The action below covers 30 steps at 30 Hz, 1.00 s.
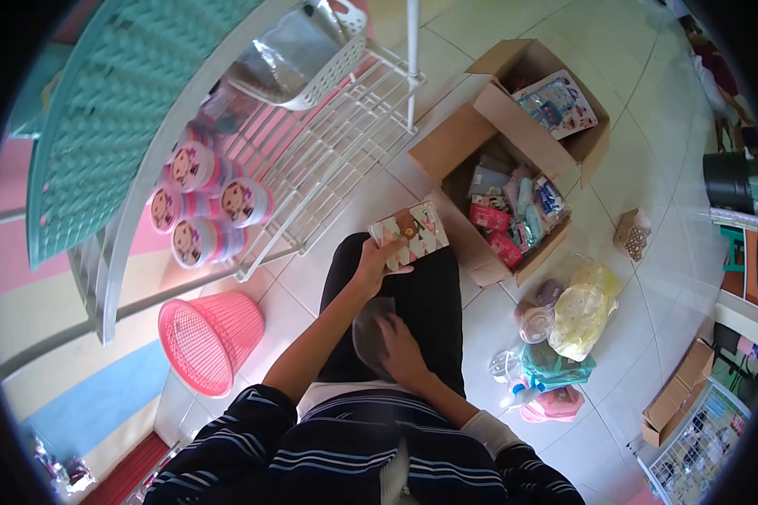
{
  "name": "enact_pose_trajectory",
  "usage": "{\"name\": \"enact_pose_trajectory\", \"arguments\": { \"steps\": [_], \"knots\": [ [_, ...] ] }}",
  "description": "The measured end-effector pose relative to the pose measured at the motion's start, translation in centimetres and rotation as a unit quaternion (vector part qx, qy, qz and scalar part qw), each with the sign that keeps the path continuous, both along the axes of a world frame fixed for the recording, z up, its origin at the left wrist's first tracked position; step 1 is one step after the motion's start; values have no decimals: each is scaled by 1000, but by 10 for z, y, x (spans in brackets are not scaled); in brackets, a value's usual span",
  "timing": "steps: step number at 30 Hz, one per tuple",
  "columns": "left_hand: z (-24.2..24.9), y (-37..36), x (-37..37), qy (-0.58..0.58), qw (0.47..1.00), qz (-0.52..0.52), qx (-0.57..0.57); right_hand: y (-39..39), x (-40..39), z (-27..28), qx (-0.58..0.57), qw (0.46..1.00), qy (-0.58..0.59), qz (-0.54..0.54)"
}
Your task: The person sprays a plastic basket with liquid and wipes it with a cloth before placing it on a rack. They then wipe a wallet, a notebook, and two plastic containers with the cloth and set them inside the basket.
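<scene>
Near the middle of the view, my left hand [377,263] is closed on a small patterned wallet [409,237] with a brown flap and a round button. The wallet seems to be in clear plastic and lies over my knee. My right hand [400,349] is lower, over my lap, with its fingers on a dark grey object [372,337]. What that dark object is, I cannot make out. An open cardboard box [472,244] full of small packaged goods stands just right of the wallet.
A white wire rack [337,168] with round printed tubs [244,202] is on the left. Below it stands a pink basket [215,341]. Another open box [526,139] is at the upper right. Plastic bags [583,311] and cups [536,324] lie on the tiles to my right.
</scene>
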State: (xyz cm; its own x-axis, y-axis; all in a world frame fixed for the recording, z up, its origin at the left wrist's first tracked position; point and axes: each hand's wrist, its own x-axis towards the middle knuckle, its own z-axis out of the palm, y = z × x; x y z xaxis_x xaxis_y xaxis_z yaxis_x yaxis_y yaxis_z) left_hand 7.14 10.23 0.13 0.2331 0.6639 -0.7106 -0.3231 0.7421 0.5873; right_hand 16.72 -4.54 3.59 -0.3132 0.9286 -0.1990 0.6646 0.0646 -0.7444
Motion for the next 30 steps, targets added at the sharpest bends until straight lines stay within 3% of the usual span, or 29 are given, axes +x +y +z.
{"name": "enact_pose_trajectory", "arguments": {
  "steps": [2,3,4,6,7,8,9,10,11,12,14,17,18,19,23,26,27,28,30],
  "knots": [
    [10,-12,-15,7,1000,1,22,0,12,-25,-73,982,158,-69],
    [16,-19,-20,11,999,-2,41,9,19,-17,-124,951,236,-155],
    [22,-24,-22,11,999,1,44,18,24,-3,-122,952,236,-151],
    [38,-34,-23,95,991,-33,92,31,32,23,-165,825,343,-418],
    [59,-37,-21,74,991,-50,104,36,29,24,-163,827,340,-417],
    [56,-44,-17,69,991,-50,105,40,23,24,-71,870,288,-393],
    [50,-54,-10,31,975,-32,219,45,18,25,22,902,233,-363],
    [58,-59,-2,-4,943,-12,332,53,14,34,26,903,234,-359],
    [70,-70,1,-66,974,27,217,62,9,46,132,935,163,-284],
    [76,-73,1,-60,972,30,223,69,3,59,235,946,91,-205],
    [81,-73,0,-26,962,32,272,80,7,63,252,948,43,-190],
    [111,-63,5,-12,969,13,245,92,27,44,49,950,192,-239],
    [122,-60,6,-31,978,20,207,90,24,48,53,950,190,-243],
    [114,-55,8,33,942,18,335,87,17,55,86,942,211,-244],
    [115,-60,0,-21,956,48,288,77,0,92,212,932,218,-197],
    [110,-65,1,28,936,-35,348,72,13,94,212,931,231,-187],
    [108,-68,2,112,921,-115,354,70,12,98,190,925,232,-233],
    [98,-77,4,111,924,-117,347,65,15,91,183,926,231,-235],
    [64,-103,7,310,749,-303,501,50,31,61,140,963,18,-230]
  ]
}}
